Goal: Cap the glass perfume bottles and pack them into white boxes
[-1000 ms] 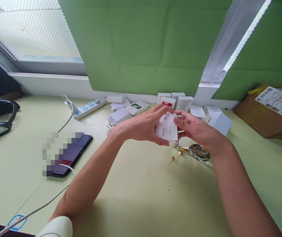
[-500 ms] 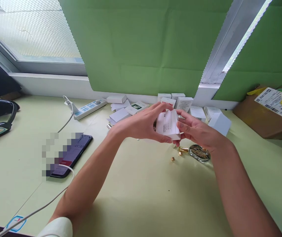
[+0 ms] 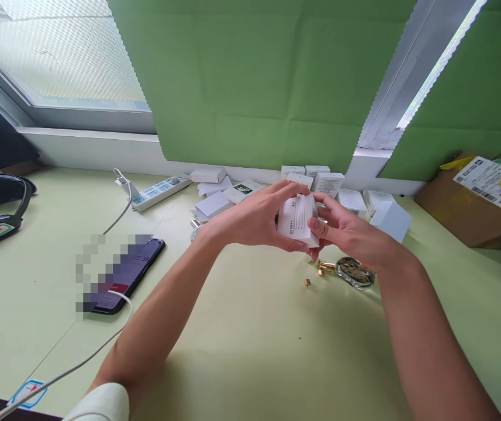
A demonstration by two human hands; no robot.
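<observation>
A small white printed carton (image 3: 294, 218) is held above the table between both hands. My left hand (image 3: 259, 219) grips it from the left, fingers over the far edge and thumb along the near edge. From the right, my right hand (image 3: 342, 229) has its thumb pressed on the carton's near right end, the other fingers behind and below. Just beneath the right hand lie a clear glass bottle (image 3: 355, 273) with gold-coloured contents, a gold tube (image 3: 327, 266) and a small gold cap (image 3: 307, 282).
Several white boxes (image 3: 328, 184) stand along the wall, with flat cartons (image 3: 214, 204) to their left. A power strip (image 3: 161, 193), a phone (image 3: 131, 275) with a cable and a headset (image 3: 0, 204) are on the left. A brown cardboard box (image 3: 473, 204) sits at right.
My right thumb has shifted slightly left and down on the carton's end. Both hands otherwise stay in nearly the same place, still holding the carton.
</observation>
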